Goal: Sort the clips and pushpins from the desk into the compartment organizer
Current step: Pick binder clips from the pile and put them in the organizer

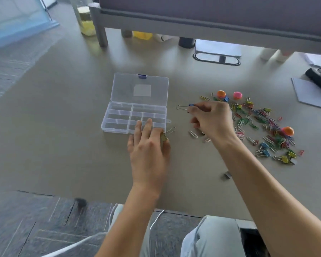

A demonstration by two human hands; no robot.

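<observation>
A clear plastic compartment organizer (117, 116) lies open on the desk, its lid (140, 89) folded back and its compartments looking empty. My left hand (149, 147) rests at the organizer's near right corner, pinching a yellow binder clip (164, 136) between thumb and forefinger. To the right of the organizer my right hand (212, 119) holds a blue binder clip (185, 107) up by its body, wire handles pointing left. A scattered pile of coloured paper clips and binder clips (263, 125) covers the desk to the right, with round orange (221, 94) and pink (237, 95) pushpins among them.
A raised grey shelf (193, 19) spans the desk's far side, with a bottle (86, 19) and small items beneath it. A notepad (310, 93) and a black object (319, 78) lie far right. A lone grey clip (226, 176) sits near the front edge.
</observation>
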